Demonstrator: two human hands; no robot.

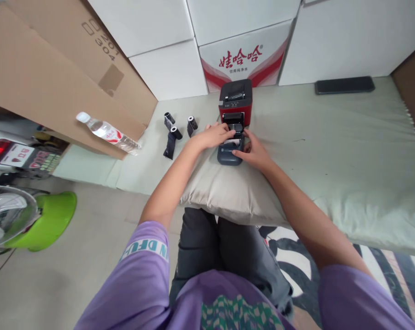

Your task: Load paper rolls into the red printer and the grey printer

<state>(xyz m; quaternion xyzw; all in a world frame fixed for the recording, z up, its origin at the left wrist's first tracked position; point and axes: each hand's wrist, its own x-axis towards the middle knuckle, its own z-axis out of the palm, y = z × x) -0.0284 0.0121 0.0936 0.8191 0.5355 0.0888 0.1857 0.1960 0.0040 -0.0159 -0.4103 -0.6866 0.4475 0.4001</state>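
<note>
A small dark blue label printer point(229, 156) sits near the front edge of the cushioned surface with its top compartment open. My left hand point(214, 136) reaches over it from the left, fingertips pressed on the black part inside; anything small beneath them is hidden. On the right side, my right hand point(257, 152) grips the printer's body, thumb on top and fingers along the edge. Directly behind stands a red and black printer point(235, 103). To the left lie black ribbon rolls: one point(192, 123) nearest my left hand, one point(169, 120) farther back, one point(173, 140) with its ribbon trailing.
A clear water bottle point(109, 133) leans leftward at a cardboard box point(73, 68). White cartons point(241, 59) line the back. A flat black object point(345, 85) lies at the back right. A green stool point(58, 220) stands on the floor at left.
</note>
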